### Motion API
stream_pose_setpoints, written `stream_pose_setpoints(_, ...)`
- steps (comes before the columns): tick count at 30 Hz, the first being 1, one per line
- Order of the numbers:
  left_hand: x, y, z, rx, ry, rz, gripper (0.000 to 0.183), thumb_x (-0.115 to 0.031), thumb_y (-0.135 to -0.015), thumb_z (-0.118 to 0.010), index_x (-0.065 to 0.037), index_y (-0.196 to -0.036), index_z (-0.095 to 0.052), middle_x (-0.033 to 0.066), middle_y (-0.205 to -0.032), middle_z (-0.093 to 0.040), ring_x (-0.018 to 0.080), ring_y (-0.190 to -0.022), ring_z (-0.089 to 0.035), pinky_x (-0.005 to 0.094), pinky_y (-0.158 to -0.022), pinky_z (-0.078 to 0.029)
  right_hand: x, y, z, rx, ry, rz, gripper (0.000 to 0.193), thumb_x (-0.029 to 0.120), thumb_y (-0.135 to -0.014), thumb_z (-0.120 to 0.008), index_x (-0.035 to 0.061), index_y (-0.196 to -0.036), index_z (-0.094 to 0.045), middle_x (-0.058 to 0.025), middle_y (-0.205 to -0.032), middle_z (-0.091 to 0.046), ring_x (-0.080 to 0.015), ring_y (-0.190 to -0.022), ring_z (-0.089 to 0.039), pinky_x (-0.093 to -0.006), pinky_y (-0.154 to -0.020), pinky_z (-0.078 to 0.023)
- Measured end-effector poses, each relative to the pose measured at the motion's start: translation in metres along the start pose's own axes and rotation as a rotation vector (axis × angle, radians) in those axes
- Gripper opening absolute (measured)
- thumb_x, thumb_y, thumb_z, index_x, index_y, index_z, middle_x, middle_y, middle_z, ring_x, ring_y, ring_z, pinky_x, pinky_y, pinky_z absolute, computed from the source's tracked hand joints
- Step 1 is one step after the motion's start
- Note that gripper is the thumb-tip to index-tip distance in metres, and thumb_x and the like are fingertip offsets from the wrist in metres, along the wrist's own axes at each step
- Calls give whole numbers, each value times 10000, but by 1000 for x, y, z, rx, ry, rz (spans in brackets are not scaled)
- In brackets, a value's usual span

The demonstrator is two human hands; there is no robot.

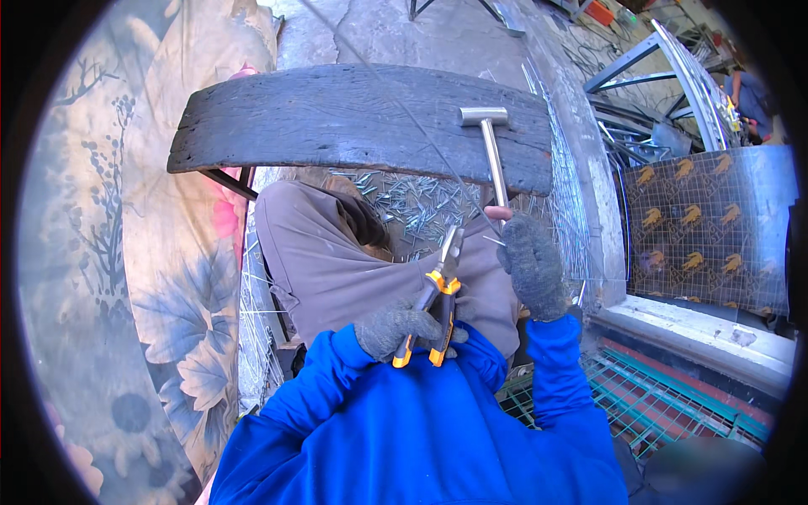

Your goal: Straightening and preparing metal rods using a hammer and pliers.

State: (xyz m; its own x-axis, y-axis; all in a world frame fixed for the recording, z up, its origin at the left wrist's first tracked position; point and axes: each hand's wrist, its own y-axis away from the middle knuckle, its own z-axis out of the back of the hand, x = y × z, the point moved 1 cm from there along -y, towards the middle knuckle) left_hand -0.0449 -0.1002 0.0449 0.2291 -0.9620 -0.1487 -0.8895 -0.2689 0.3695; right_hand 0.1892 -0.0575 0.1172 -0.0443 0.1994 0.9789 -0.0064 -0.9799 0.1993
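My left hand (396,328), in a dark grey knit glove, is closed on a pair of combination pliers (444,286) with orange and black handles. The handles are spread a little and the metal jaws point up, over my lap. My right hand (535,265), gloved with a bare fingertip showing, is closed on a long thin metal wire (404,109) that runs up and left across the bench. A steel hammer (491,151) has its head over the bench top, and its handle reaches toward my right fingers. Whether those fingers also touch the handle, I cannot tell.
A dark wooden bench (337,118) stands before my knees. Many short metal pieces (421,206) litter the ground beneath it. Long wires (566,185) lie at its right. Farther right are a metal frame (665,76), a patterned sheet (699,219) and green mesh (648,396). Floral cloth (185,252) hangs left.
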Motion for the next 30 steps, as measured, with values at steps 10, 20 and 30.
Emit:
stream_pose_setpoints(10, -5, -2, -29, -64, -276, -9, 801, 75, -807, -644, -37, -1534, -326, 188, -1336, -596, 329, -1165, -648, 440, -963, -539, -3, -3, -4, 64, -31, -17, 307, 231, -1080, -499, 61, -1290, -646, 107, -850, -507, 19, -675, -356, -172, -558, -312)
stream_pose_setpoints(20, -8, -1, -41, 0, -237, -57, 503, 50, -721, -661, -28, -1189, -493, 103, -946, -591, 250, -773, -658, 370, -705, -563, 12, -9, 8, -159, 486, 308, 268, 203, -1055, -535, 29, -1212, -666, -33, -916, -655, -92, -800, -596, -268, -732, -493)
stream_pose_setpoints(30, -8, 4, -38, 37, -102, -44, 565, 82, -674, -680, -21, -1198, -493, 130, -959, -603, 275, -793, -671, 382, -692, -578, 3, 9, 43, 331, 113, -194, 286, 272, -1057, -543, 50, -1169, -683, -8, -790, -602, -88, -731, -552, -270, -671, -469)
